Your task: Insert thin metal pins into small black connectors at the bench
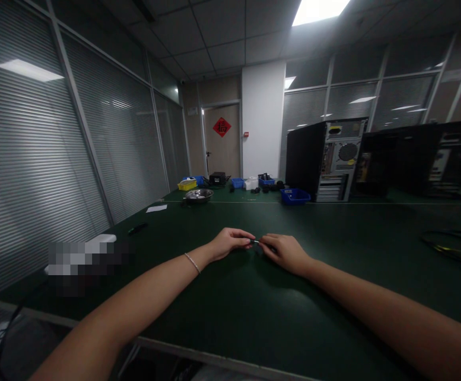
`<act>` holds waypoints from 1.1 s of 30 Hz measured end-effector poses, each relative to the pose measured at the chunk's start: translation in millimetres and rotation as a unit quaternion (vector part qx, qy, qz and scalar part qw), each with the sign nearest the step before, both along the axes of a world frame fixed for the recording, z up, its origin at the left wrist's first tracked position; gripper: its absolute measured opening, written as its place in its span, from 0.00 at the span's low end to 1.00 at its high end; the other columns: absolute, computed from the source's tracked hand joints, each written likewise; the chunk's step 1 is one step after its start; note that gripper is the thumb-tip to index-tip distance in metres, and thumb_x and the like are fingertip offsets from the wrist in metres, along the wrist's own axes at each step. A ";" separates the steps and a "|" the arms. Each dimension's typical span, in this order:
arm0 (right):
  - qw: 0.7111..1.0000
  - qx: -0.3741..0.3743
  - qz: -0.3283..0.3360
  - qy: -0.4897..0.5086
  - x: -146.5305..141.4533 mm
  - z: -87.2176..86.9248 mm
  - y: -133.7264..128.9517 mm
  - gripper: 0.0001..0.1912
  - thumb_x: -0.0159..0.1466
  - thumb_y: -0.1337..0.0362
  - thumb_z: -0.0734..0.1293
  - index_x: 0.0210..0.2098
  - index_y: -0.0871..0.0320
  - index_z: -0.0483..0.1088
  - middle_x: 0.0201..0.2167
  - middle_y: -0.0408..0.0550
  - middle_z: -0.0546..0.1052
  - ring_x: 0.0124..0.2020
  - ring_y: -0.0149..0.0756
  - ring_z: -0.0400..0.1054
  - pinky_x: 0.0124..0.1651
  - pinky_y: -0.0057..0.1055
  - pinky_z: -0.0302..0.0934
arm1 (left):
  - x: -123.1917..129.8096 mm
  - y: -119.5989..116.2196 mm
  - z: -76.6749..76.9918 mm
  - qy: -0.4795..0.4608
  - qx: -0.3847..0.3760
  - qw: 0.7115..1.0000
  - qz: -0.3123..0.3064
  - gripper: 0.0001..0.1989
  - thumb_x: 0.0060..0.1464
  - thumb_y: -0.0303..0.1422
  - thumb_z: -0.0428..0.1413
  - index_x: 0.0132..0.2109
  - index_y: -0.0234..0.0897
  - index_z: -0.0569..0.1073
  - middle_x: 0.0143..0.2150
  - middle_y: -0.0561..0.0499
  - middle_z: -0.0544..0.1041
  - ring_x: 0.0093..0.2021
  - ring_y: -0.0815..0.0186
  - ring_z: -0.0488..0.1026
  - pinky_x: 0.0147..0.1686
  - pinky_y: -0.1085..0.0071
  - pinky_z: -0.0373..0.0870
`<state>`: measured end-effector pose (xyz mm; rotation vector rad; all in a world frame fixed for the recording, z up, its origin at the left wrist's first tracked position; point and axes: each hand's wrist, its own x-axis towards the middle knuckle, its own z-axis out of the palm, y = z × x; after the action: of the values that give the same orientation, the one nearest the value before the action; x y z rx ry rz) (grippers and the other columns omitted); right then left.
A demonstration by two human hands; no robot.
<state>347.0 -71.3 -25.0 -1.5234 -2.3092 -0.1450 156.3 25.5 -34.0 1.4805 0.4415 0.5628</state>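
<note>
Slim item (256, 242): just over the desk (214, 323), bridging both hands; only a short pale stretch shows, too small to identify.
Left hand (232, 244): at the item's 9 o'clock, thumb and fingertips pinched together on one end, hiding it.
Right hand (283, 251): at its 3 o'clock, fingers curled closed over the other end, covering that too.
White object (104, 242), further towards 9 o'clock: mostly pixelated.
Dark cable (446, 248), far 3 o'clock: cut off by the frame.
</note>
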 end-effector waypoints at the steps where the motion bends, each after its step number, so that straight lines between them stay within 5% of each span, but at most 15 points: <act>1: 1.000 0.001 0.002 0.002 0.2 -0.5 0.3 0.14 0.64 0.60 0.54 0.41 0.54 0.69 0.34 0.46 0.73 0.33 0.32 0.67 0.34 0.25 0.55 | -0.4 0.0 0.5 0.000 -0.006 1.000 -0.002 0.18 0.40 0.31 0.63 0.41 0.29 0.74 0.36 0.43 0.76 0.35 0.68 0.72 0.43 0.68 0.65; 21: 0.997 -0.006 0.051 0.051 1.7 0.2 -0.7 0.14 0.65 0.60 0.54 0.40 0.54 0.69 0.34 0.45 0.73 0.34 0.32 0.66 0.37 0.26 0.57 | -3.5 5.5 -1.7 -0.017 -0.017 0.999 -0.039 0.17 0.41 0.29 0.62 0.42 0.29 0.74 0.38 0.43 0.75 0.38 0.66 0.72 0.45 0.67 0.63; 33: 0.999 0.004 0.007 0.053 0.4 0.2 -0.9 0.15 0.65 0.59 0.53 0.39 0.55 0.69 0.33 0.46 0.73 0.33 0.32 0.66 0.36 0.26 0.56 | 1.1 7.1 -7.9 -0.040 0.015 0.999 -0.014 0.19 0.46 0.34 0.59 0.45 0.30 0.70 0.35 0.45 0.74 0.34 0.67 0.72 0.39 0.69 0.65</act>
<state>347.4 -72.2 -24.8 -1.4739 -2.2345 -0.0674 157.4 32.6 -41.9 1.4856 0.3510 0.6063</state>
